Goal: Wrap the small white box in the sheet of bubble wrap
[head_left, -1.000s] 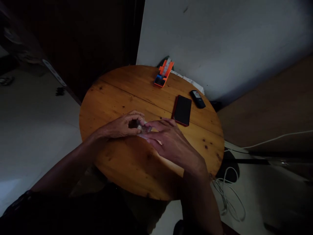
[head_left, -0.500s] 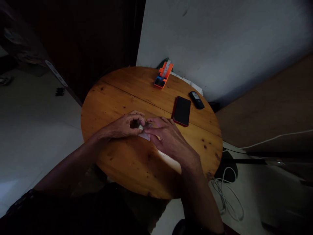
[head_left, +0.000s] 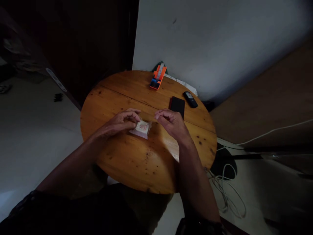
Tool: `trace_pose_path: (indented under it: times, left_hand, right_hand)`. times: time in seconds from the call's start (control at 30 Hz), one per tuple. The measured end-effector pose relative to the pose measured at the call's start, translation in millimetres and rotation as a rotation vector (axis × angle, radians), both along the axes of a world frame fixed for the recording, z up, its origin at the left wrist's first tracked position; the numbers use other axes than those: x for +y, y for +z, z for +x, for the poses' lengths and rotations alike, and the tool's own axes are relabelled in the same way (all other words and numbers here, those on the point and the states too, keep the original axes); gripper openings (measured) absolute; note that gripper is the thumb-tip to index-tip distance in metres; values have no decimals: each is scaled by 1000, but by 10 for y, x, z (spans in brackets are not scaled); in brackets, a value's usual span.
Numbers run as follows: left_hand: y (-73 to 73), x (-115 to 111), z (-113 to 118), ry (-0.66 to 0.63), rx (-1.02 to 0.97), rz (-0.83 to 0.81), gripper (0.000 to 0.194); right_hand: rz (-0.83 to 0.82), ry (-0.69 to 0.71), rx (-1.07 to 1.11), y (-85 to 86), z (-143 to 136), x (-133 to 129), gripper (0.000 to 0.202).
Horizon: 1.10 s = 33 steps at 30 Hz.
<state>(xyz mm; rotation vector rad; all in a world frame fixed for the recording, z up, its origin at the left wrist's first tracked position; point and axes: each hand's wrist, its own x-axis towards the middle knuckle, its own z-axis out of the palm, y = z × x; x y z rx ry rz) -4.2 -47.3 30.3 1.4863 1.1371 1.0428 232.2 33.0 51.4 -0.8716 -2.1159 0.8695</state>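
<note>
A small white box (head_left: 141, 128) with red print, in what looks like clear wrapping, lies on the round wooden table (head_left: 127, 160). My left hand (head_left: 123, 121) is at its left end, the curved fingers and thumb gripping it. My right hand (head_left: 172, 124) is raised to the right of the box, apart from it. Its thumb and fingertips are pinched together; whatever may be between them is too small to make out.
An orange tape dispenser (head_left: 158, 76) stands at the table's far edge. A dark phone-like slab (head_left: 177, 106) lies beyond my right hand, with a black handset (head_left: 190, 99) beside it. White cable (head_left: 223, 189) coils on the floor at right. A wall rises behind the table.
My right hand has moved off the box, up and to the right, with its fingers now pinched. More of the box shows. My left hand stays at the box; the view has shifted slightly.
</note>
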Motion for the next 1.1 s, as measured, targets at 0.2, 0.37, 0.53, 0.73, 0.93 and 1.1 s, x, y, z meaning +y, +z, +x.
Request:
trace_pose_path:
  times: [0.2, 0.37, 0.53, 0.73, 0.93, 1.1]
  left_hand:
    - [11, 23, 48, 191, -99, -29, 24]
    - [-47, 41, 70, 237, -94, -44, 26]
    - [-80, 35, 47, 198, -19, -68, 35]
    - [-92, 21, 28, 44, 61, -77, 67]
    - [-22, -7, 6, -55, 176, -66, 75]
    - [1, -17, -8, -85, 195, -48, 79]
  right_hand:
    - [-74, 31, 26, -39, -19, 10, 16]
    - [-105, 154, -42, -7, 31, 19, 15]
    - [-18, 307, -216, 87, 21, -97, 24]
    - [129, 283, -431, 52, -156, -250, 36]
    - [213, 245, -356, 0, -218, -262, 4]
    - [178, 175, -158, 14, -222, -263, 11]
